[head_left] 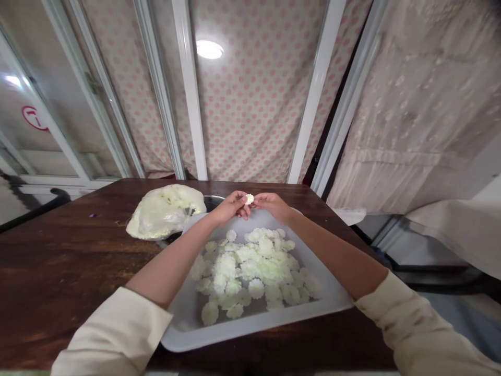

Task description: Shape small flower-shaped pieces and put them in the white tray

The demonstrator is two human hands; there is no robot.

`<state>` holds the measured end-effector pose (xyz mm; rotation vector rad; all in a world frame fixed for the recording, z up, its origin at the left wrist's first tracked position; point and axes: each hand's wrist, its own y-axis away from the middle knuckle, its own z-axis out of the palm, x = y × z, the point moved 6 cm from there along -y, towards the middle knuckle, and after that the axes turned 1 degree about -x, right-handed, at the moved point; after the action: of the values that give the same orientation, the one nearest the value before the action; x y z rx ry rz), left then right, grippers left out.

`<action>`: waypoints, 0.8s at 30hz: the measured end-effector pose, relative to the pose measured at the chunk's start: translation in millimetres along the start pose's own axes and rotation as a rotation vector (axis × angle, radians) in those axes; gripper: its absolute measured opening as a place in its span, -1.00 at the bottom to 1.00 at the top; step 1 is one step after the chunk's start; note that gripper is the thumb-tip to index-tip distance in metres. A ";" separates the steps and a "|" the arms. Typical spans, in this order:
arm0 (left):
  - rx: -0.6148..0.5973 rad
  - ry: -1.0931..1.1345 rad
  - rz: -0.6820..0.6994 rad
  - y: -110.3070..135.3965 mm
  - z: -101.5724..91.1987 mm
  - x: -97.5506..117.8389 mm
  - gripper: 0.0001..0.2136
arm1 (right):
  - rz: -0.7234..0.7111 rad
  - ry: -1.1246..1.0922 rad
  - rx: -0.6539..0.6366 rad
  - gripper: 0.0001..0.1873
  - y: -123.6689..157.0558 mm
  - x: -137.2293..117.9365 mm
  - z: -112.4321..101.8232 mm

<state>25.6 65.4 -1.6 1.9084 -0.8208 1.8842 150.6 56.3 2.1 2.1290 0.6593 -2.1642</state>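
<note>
Between my two hands, over the far edge of a translucent plastic bin (211, 334), is a small white scalloped flower-like piece (249, 199). My left hand (235, 205) pinches it from the left, fingers curled. From the right, the fingertips of my right hand (274, 204) close on its edge. Many similar pale, scalloped pieces (256, 288) lie loosely heaped in the bin below. What they are made of is hard to tell.
Left of the bin, a clear plastic bag (168, 209) full of pale yellowish material sits on a dark round container (213, 201). All stand on a dark wooden table (70, 261). Behind are glass panels with a polka-dot curtain (258, 115); a lace curtain (410, 115) hangs right.
</note>
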 end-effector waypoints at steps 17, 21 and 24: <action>0.021 -0.164 0.092 4.1 2.7 9.1 -0.68 | 0.002 0.061 -0.013 -0.67 -0.3 3.3 -2.2; -0.010 -0.151 0.104 7.3 6.4 13.5 -0.60 | -0.015 0.091 -0.012 -0.67 1.7 -1.9 -1.2; -0.020 -0.133 0.127 6.4 5.9 13.1 -0.58 | -0.017 0.087 -0.008 -0.66 1.7 -2.4 -0.7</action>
<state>25.8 54.7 9.9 2.0310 -1.0197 1.8275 151.9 54.3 4.0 2.2326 0.6935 -2.0831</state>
